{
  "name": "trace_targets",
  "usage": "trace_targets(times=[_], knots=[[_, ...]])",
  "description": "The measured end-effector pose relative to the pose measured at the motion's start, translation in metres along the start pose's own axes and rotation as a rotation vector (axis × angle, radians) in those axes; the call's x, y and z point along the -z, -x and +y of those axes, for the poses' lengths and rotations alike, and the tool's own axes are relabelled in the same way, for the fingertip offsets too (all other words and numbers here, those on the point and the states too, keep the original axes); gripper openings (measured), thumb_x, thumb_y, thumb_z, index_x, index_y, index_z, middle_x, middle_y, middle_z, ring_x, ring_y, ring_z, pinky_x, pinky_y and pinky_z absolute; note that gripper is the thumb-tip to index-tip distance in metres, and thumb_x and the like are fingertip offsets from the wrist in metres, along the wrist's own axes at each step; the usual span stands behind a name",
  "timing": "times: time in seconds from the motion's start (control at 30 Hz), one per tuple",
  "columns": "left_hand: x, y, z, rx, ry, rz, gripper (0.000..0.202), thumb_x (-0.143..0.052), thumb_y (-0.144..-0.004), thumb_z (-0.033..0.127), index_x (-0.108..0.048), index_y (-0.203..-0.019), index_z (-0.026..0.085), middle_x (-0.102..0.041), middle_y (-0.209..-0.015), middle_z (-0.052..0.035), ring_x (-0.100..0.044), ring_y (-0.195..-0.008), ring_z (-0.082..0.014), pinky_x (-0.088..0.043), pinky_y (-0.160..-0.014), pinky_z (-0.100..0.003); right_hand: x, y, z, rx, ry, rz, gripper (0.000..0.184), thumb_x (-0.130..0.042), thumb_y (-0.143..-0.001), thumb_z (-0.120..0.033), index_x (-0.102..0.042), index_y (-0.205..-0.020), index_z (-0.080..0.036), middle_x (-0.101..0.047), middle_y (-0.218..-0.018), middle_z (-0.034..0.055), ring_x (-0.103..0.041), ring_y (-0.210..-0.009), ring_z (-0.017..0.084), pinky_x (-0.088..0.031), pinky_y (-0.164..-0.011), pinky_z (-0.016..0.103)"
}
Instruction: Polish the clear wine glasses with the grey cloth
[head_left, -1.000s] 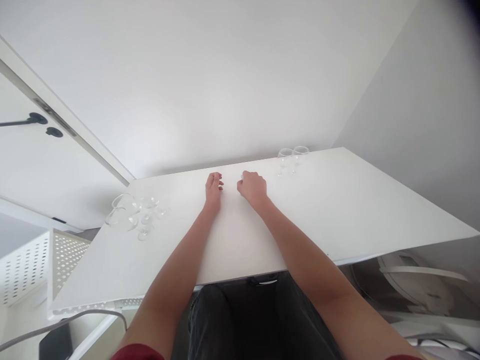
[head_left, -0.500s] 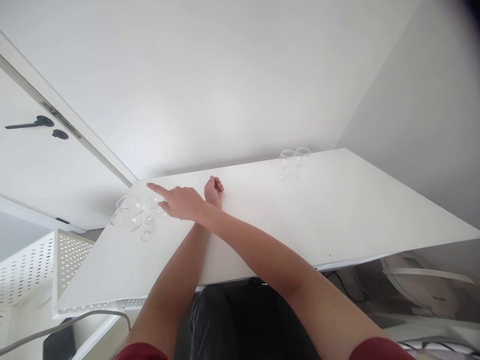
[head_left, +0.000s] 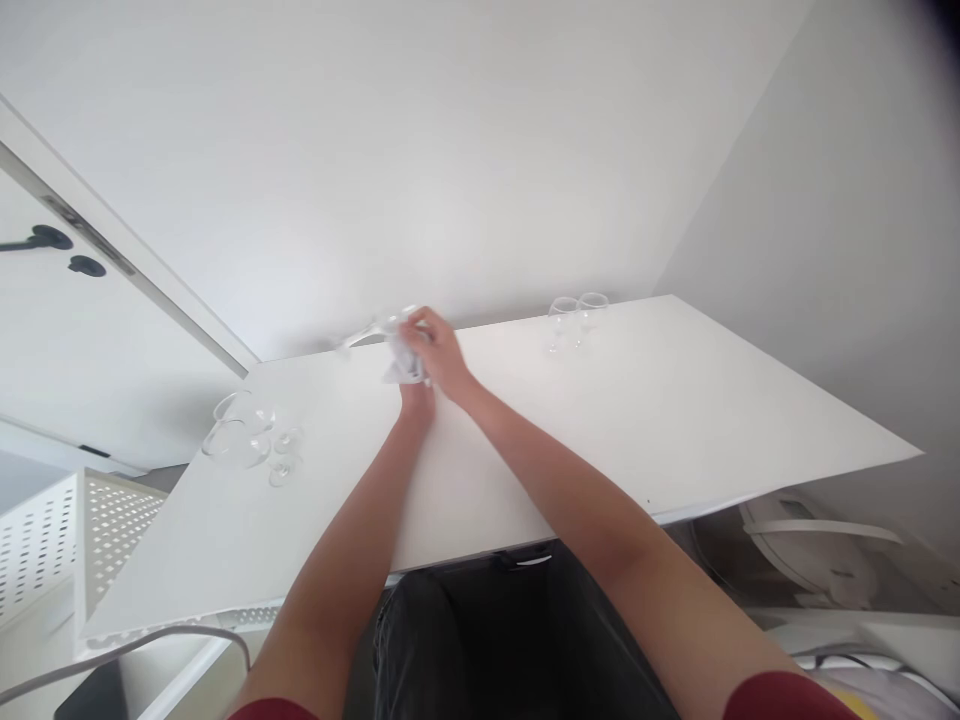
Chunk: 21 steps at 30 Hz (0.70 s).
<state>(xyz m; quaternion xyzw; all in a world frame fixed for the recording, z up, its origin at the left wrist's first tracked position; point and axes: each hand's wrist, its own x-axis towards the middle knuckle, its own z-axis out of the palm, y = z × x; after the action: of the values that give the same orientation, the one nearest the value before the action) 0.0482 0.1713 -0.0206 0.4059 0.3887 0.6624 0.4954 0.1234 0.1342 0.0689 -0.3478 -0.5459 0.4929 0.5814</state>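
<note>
Over the table's back edge, my right hand is closed around the bowl end of a clear wine glass, which is tilted with its stem and foot to the left, blurred by motion. Just below it, my left hand grips a whitish crumpled cloth that hides most of its fingers. The cloth is against or very near the glass; I cannot tell which. On the left of the table lie two more wine glasses on their sides, feet to the right.
Two wine glasses stand near the back edge of the white table, right of centre. A wall runs behind. To the left are a door handle, a white perforated rack and a grey cable.
My right hand has moved from the left glasses to the middle and now has one of them. A cloth now shows at my left hand. The view has shifted slightly.
</note>
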Motion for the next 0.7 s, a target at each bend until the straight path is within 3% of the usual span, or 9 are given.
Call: trace_targets(times=[0.1, 0.17, 0.3, 0.4, 0.57, 0.7], knots=[[-0.001, 0.004, 0.004, -0.034, 0.07, -0.051, 0.028, -0.064, -0.093, 0.043, -0.069, -0.114, 0.026, -0.073, -0.118, -0.0075, -0.07, -0.107, -0.0215, -0.055, -0.087, -0.034, 0.051, 0.0, 0.016, 0.066, -0.124, 0.126, 0.049, -0.075, -0.078, -0.068, -0.054, -0.089, -0.026, -0.061, -0.072, -0.0042, -0.057, -0.063, 0.013, -0.044, -0.056, 0.022], [-0.001, 0.008, 0.006, -0.031, 0.09, -0.104, 0.032, -0.066, -0.092, 0.044, -0.069, -0.119, 0.026, -0.071, -0.13, -0.009, -0.068, -0.118, -0.0245, -0.055, -0.094, -0.037, 0.065, 0.003, 0.034, 0.022, -0.151, 0.133, 0.051, -0.077, -0.076, -0.069, -0.054, -0.088, -0.025, -0.06, -0.069, -0.0042, -0.055, -0.06, 0.012, -0.043, -0.054, 0.023], [-0.003, 0.01, 0.005, -0.03, 0.174, -0.142, 0.044, -0.065, -0.093, 0.057, -0.066, -0.124, 0.025, -0.066, -0.141, -0.0114, -0.068, -0.123, -0.027, -0.056, -0.099, -0.041, 0.06, 0.008, 0.063, -0.011, -0.075, -0.057, 0.047, -0.077, -0.076, -0.065, -0.057, -0.087, -0.024, -0.065, -0.074, -0.0023, -0.057, -0.063, 0.013, -0.045, -0.059, 0.024], [-0.002, 0.008, 0.004, -0.061, 0.203, -0.12, 0.049, -0.063, -0.093, 0.064, -0.065, -0.124, 0.025, -0.064, -0.144, -0.0132, -0.068, -0.123, -0.0269, -0.056, -0.098, -0.04, 0.055, 0.006, 0.069, -0.03, -0.084, -0.121, 0.045, -0.077, -0.077, -0.063, -0.06, -0.089, -0.024, -0.062, -0.073, -0.0029, -0.055, -0.063, 0.012, -0.045, -0.059, 0.023], [0.005, 0.007, 0.006, -0.14, 0.142, 0.036, 0.049, -0.053, -0.098, 0.067, -0.062, -0.129, 0.03, -0.065, -0.144, -0.0103, -0.065, -0.125, -0.0219, -0.054, -0.09, -0.033, 0.076, -0.006, 0.067, -0.089, -0.245, 0.073, 0.047, -0.071, -0.077, -0.061, -0.052, -0.105, -0.028, -0.055, -0.075, -0.006, -0.052, -0.059, 0.012, -0.043, -0.05, 0.022], [0.004, 0.01, 0.011, -0.152, 0.078, 0.066, 0.049, -0.052, -0.098, 0.068, -0.063, -0.13, 0.032, -0.067, -0.14, -0.0099, -0.066, -0.12, -0.0212, -0.053, -0.087, -0.032, 0.09, -0.016, 0.073, -0.125, -0.253, 0.196, 0.053, -0.073, -0.067, -0.044, -0.045, -0.109, -0.029, -0.056, -0.087, -0.0057, -0.057, -0.07, 0.012, -0.048, -0.055, 0.022]])
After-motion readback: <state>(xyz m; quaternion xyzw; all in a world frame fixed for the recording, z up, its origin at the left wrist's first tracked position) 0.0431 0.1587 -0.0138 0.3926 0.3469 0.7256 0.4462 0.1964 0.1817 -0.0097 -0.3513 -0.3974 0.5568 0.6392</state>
